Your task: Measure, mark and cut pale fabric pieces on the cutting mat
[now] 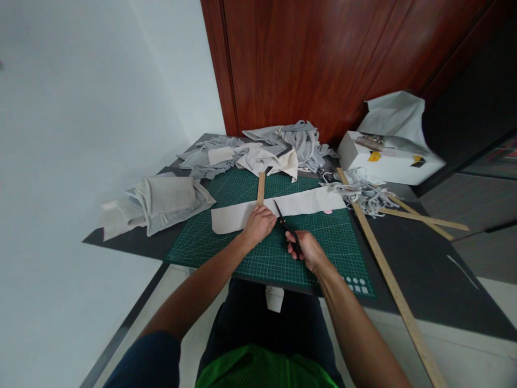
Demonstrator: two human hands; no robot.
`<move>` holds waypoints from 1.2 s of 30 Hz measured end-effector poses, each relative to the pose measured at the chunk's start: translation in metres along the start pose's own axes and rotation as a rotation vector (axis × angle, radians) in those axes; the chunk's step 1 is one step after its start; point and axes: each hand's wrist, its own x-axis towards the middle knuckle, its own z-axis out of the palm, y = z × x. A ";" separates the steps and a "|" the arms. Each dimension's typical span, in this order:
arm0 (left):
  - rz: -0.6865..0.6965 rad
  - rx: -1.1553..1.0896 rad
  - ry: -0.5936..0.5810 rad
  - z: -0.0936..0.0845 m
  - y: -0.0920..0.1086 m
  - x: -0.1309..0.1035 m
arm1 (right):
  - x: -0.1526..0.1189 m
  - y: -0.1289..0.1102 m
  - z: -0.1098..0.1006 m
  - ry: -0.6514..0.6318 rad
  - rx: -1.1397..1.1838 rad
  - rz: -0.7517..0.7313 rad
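Left hand clamped on fabric strip, right hand gripping scissors, bare cutting mat nearer than both

Glossy reddish wood door; matt dark desk; pale, crumpled cloth scraps; smooth cutting mat, probably plastic; matt, wooden-looking long ruler.
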 end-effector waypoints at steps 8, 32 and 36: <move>-0.003 -0.011 -0.007 0.001 0.000 0.000 | 0.004 -0.004 0.004 0.007 0.016 0.009; -0.055 -0.045 -0.043 0.000 0.001 0.001 | 0.021 -0.006 0.004 0.032 -0.004 -0.043; -0.092 -0.057 -0.055 -0.002 0.003 0.002 | 0.011 -0.004 0.001 0.029 0.013 -0.077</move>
